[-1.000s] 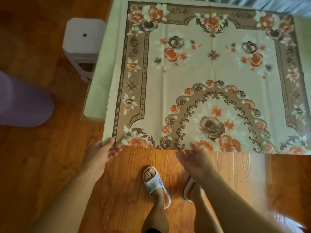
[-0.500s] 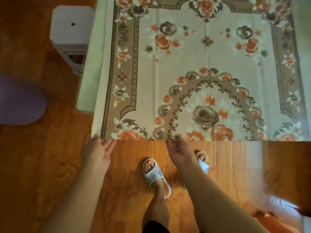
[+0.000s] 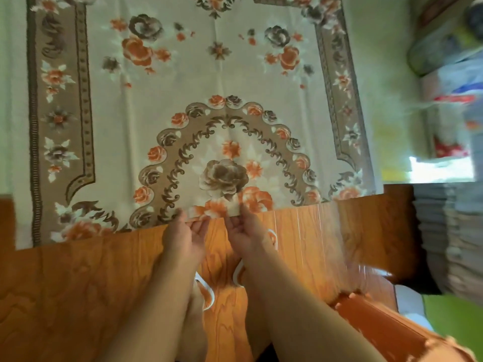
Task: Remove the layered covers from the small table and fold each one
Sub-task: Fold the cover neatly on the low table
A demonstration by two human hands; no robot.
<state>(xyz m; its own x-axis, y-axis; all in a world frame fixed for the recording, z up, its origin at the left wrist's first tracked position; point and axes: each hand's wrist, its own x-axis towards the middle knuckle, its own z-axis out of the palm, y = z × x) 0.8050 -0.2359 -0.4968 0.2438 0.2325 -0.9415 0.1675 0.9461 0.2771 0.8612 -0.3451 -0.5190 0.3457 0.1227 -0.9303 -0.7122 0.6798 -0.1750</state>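
Observation:
A beige floral cover [image 3: 219, 82] with orange and brown roses and a tan border lies flat over the small table, filling the upper view. Its near edge hangs toward me. My left hand [image 3: 184, 237] and my right hand [image 3: 241, 231] are side by side at the middle of that near edge, each pinching the hem, which is lifted slightly between them. A clear plastic sheet [image 3: 339, 231] hangs down past the cover's edge on the right. A pale green layer [image 3: 384, 82] shows beside the cover's right border.
Orange wood floor [image 3: 65, 288] lies below the table edge, with my sandalled feet under my arms. Blurred shelves with bags and stacked goods [image 3: 449, 105] stand at the right. An orange object [image 3: 392, 325] and a green surface [image 3: 457, 314] sit at the lower right.
Both hands have moved right along the near edge to its middle and taken hold of the hem. The view has swung right; the white stool and purple object at the left are out of sight.

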